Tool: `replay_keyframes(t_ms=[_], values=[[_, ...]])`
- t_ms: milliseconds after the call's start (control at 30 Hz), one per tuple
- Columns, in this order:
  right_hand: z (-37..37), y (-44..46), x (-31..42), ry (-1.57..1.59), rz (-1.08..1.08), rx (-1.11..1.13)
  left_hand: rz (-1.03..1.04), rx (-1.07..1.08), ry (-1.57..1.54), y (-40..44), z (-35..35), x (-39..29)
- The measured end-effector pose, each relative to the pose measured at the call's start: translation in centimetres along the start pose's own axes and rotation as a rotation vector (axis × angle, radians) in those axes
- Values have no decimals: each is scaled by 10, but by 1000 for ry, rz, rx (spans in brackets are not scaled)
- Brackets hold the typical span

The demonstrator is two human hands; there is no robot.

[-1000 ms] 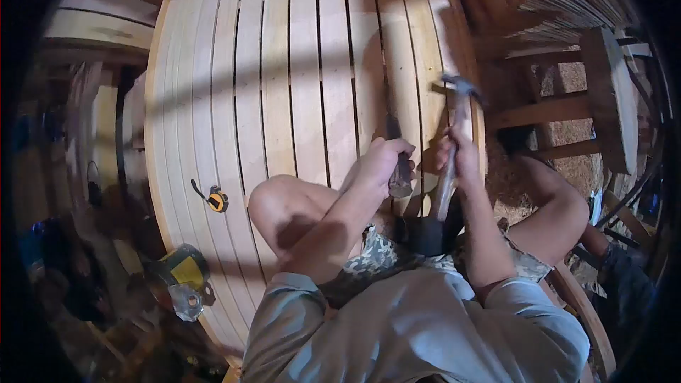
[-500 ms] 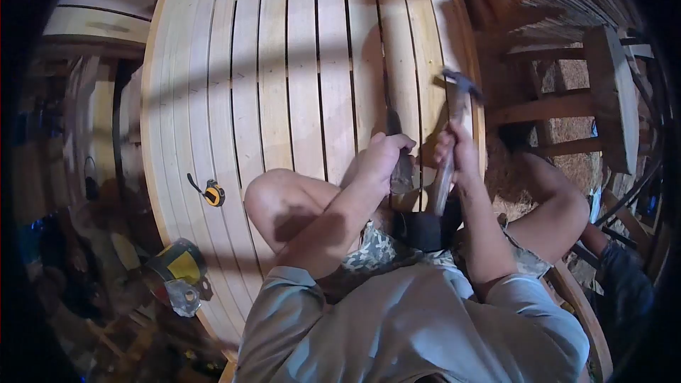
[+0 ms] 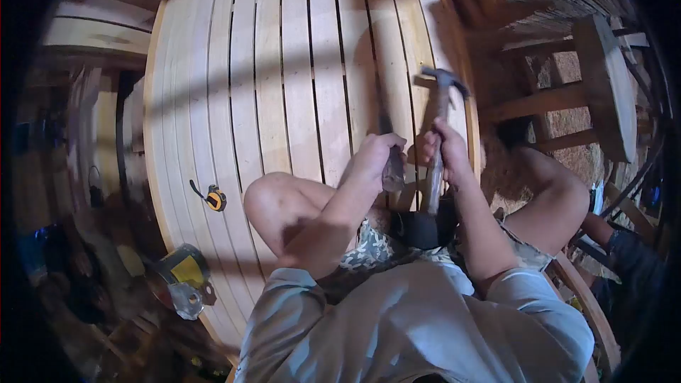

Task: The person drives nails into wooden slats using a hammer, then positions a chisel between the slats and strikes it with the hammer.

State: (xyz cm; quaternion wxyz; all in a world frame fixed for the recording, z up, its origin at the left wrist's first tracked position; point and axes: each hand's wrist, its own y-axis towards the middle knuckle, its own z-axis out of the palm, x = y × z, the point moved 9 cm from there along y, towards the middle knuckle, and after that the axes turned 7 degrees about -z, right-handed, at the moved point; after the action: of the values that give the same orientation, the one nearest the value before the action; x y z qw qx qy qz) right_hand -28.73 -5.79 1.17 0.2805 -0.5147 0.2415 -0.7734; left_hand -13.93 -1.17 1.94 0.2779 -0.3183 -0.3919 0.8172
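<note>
My left hand point(image 3: 377, 158) is wrapped round the thick handle of a chisel-like tool point(image 3: 394, 174), whose dark narrow end points away from me over a gap between slats. In my right hand point(image 3: 447, 149) is a claw hammer point(image 3: 443, 89), gripped along its handle, the metal head raised beyond my fingers. The hammer head is apart from the other tool. Beneath both hands lies a platform of pale wooden slats point(image 3: 298, 99) with dark gaps between them.
A yellow and black tape measure point(image 3: 215, 199) lies on the slats at left. Near the left edge are a black and yellow container point(image 3: 183, 267) and a clear object point(image 3: 187, 301). A wooden frame point(image 3: 603, 92) stands at right. Another person's leg point(image 3: 597, 230) shows at lower right.
The hammer and my right hand have shifted left. My left hand and its tool have also moved slightly left, still gripped.
</note>
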Motion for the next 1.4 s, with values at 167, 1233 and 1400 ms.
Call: replay_keyframes(t_ms=[167, 1233, 1400], values=[[-22, 11, 28, 264, -348, -261, -29, 9, -2, -1, 0, 3], [-77, -37, 86, -20, -135, -205, 36, -16, 202, -46, 70, 39], [-105, -46, 122, -218, -251, -94, -115, 184, -24, 22, 124, 60]])
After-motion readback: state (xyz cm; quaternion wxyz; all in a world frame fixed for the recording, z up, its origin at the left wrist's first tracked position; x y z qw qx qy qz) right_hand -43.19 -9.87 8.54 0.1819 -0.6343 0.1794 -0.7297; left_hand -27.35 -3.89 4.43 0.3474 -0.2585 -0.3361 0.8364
